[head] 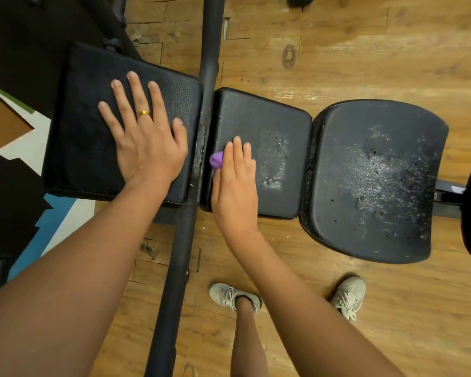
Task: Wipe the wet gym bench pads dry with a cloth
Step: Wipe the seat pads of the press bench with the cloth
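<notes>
Three black bench pads lie in a row across the view. My left hand (144, 131) rests flat with spread fingers on the left pad (87, 85), which looks dry. My right hand (235, 180) presses a purple cloth (216, 160) onto the left part of the middle pad (283, 123); only a small bunch of the cloth shows beside my fingers. A wet patch with droplets lies on the middle pad just right of my fingers. The right pad (378, 172) carries a wide spray of water drops.
A black metal bar (186, 240) of the bench frame runs from top to bottom between the left and middle pads. The floor is wood planks (365, 50). My two feet in pale sneakers (229, 295) stand near the bench's front side. Dark equipment sits at far left.
</notes>
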Demonstrator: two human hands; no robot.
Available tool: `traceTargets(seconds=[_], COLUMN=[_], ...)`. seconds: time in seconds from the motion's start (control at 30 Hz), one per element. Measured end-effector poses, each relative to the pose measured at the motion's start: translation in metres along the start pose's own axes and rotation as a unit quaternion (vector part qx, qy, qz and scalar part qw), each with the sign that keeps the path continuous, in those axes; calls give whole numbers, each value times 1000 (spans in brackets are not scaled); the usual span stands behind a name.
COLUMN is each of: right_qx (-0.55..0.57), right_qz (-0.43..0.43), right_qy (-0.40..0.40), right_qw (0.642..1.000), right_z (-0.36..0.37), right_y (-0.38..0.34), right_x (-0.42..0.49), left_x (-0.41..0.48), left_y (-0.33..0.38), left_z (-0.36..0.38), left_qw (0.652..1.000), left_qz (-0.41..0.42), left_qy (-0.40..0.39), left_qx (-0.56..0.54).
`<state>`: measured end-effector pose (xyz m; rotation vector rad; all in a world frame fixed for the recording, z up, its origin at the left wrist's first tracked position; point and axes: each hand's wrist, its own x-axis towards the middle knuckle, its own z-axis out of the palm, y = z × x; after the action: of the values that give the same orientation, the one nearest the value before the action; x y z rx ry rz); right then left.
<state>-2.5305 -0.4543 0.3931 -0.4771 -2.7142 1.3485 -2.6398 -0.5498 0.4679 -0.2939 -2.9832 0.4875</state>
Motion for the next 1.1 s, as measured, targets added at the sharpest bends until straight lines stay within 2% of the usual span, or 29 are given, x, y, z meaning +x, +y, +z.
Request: traceTargets(seconds=[0.17, 0.27, 0.37, 0.53, 0.93, 1.1], right_qx=[20, 12, 14, 4, -35, -52], right_qz=[27, 33, 12, -3, -1, 7], right_qy=[40, 58, 46, -18, -11, -20], right_qw=[999, 998, 999, 1000, 999, 998], right_z=[-10, -11, -6, -8, -6, -16], right_y=[3, 3, -1, -2, 4, 38], right_x=[96, 112, 74, -27, -35, -58], left_x=[0, -1, 0, 0, -1, 0], left_y=[0, -1, 0, 0, 0, 0], left_z=[1, 0, -1, 0, -1, -2], left_qw=[1000, 1000, 1000, 1000, 1000, 1000], left_qz=[4, 4, -2, 1, 4, 3], left_qy=[0, 1, 0, -5, 4, 2], left_qx=[4, 0, -1, -2, -3, -4])
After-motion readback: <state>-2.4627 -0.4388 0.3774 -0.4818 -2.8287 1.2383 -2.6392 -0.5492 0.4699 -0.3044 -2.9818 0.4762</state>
